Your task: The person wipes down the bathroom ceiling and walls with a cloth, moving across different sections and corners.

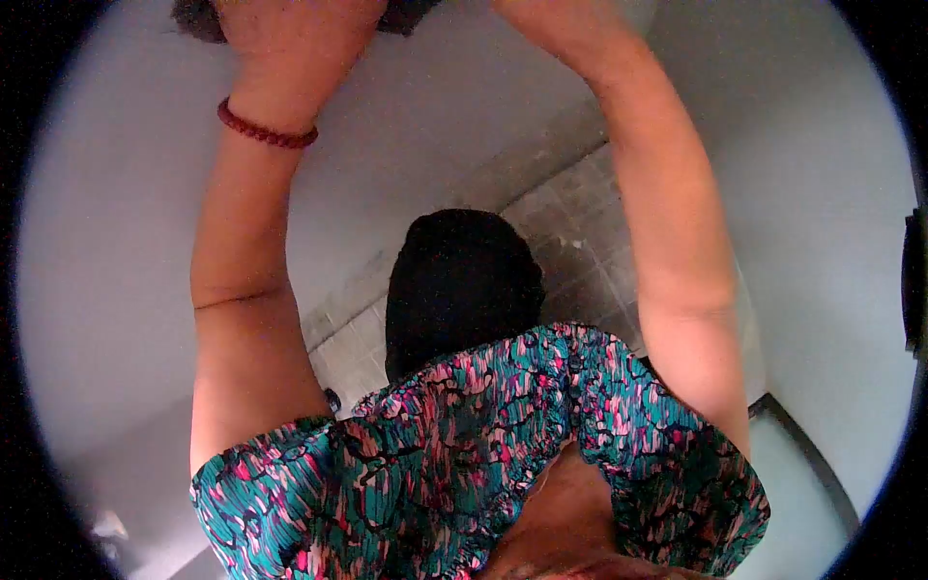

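Observation:
At the top left, the back of my left hand (300, 39) covers a dark brown, fuzzy-edged cloth (201, 19) against the pale wall surface. The cloth shows on both sides of the hand, while the fingers are cut off by the top of the view. A dark red beaded bracelet (266, 129) circles my left wrist. My right hand (565, 24) is raised at the top centre, near the same wall. Its fingers lie beyond the frame, so what it touches or holds does not show.
The pale grey wall (416, 126) fills the space ahead. Below it is a tiled floor (580, 232), with a black-clad leg (464, 280) above it. A white panel (822, 319) with a dark edge strip (812, 459) stands on the right.

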Action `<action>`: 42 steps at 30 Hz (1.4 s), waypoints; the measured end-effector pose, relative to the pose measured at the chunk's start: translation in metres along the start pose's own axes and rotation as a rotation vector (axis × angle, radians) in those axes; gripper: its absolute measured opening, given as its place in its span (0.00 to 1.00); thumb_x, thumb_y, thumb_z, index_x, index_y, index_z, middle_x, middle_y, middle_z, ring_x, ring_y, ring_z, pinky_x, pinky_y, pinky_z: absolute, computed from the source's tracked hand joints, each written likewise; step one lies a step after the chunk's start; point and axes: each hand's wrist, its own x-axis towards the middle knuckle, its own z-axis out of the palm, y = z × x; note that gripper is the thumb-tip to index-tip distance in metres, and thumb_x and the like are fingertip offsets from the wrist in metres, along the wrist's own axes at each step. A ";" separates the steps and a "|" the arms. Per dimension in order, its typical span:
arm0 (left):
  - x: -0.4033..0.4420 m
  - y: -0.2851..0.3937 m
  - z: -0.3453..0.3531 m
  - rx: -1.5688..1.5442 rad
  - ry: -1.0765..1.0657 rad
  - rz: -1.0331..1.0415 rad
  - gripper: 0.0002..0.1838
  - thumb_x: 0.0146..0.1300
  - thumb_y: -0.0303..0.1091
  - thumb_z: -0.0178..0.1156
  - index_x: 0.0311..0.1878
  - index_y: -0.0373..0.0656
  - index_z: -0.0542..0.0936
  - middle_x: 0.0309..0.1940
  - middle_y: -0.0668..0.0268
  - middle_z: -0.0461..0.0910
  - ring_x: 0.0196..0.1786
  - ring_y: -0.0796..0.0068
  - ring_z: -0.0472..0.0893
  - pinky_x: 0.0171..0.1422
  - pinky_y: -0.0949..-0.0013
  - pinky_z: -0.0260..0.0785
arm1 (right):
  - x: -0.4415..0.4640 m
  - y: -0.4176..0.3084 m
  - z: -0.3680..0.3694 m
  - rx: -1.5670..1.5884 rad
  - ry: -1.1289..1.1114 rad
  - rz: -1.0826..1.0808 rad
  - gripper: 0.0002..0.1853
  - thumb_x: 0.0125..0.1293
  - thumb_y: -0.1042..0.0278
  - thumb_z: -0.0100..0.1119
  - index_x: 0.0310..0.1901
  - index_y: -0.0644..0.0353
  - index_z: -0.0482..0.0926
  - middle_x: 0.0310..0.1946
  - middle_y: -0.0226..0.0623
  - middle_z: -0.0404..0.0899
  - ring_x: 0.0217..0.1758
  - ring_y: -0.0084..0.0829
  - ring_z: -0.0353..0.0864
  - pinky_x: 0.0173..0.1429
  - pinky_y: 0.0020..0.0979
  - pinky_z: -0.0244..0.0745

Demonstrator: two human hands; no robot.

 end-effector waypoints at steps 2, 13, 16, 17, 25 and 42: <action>-0.027 -0.002 0.027 0.024 -0.070 0.007 0.22 0.58 0.38 0.53 0.58 0.49 0.71 0.59 0.57 0.67 0.68 0.56 0.58 0.65 0.37 0.42 | 0.012 0.013 0.015 -0.302 0.088 -0.229 0.28 0.70 0.61 0.38 0.67 0.67 0.52 0.69 0.54 0.50 0.73 0.53 0.43 0.74 0.43 0.37; -0.300 0.111 0.042 -0.436 -0.887 0.074 0.18 0.57 0.30 0.49 0.52 0.41 0.73 0.61 0.60 0.66 0.69 0.65 0.59 0.66 0.50 0.51 | -0.247 0.075 0.065 -0.586 -0.857 0.221 0.25 0.61 0.71 0.44 0.62 0.60 0.64 0.62 0.44 0.65 0.66 0.47 0.61 0.69 0.50 0.52; -0.283 0.094 0.061 -0.374 -0.639 0.036 0.16 0.57 0.31 0.50 0.50 0.43 0.74 0.56 0.65 0.71 0.68 0.69 0.59 0.68 0.54 0.49 | -0.211 0.087 0.061 -0.674 -0.775 0.096 0.25 0.63 0.69 0.43 0.63 0.60 0.63 0.61 0.44 0.66 0.66 0.44 0.62 0.71 0.51 0.47; -0.264 0.089 0.056 -0.419 -0.612 -0.018 0.16 0.57 0.31 0.50 0.49 0.45 0.75 0.54 0.66 0.72 0.68 0.69 0.59 0.68 0.54 0.48 | -0.200 0.085 0.054 -0.655 -0.750 0.098 0.25 0.63 0.69 0.43 0.63 0.60 0.63 0.60 0.45 0.67 0.65 0.43 0.62 0.71 0.51 0.46; -0.032 0.006 0.015 0.004 -0.088 -0.291 0.23 0.53 0.49 0.60 0.49 0.48 0.76 0.48 0.59 0.72 0.64 0.45 0.60 0.60 0.32 0.44 | -0.018 0.026 0.010 -0.552 -0.142 -0.185 0.35 0.53 0.70 0.60 0.64 0.60 0.60 0.63 0.47 0.60 0.65 0.47 0.60 0.69 0.50 0.49; 0.008 0.076 -0.058 0.250 -0.149 -0.066 0.23 0.54 0.50 0.56 0.51 0.48 0.75 0.49 0.53 0.69 0.67 0.47 0.56 0.63 0.30 0.38 | -0.063 0.019 -0.110 -0.626 -0.087 -0.306 0.27 0.60 0.65 0.53 0.63 0.42 0.66 0.55 0.42 0.70 0.57 0.43 0.68 0.64 0.56 0.56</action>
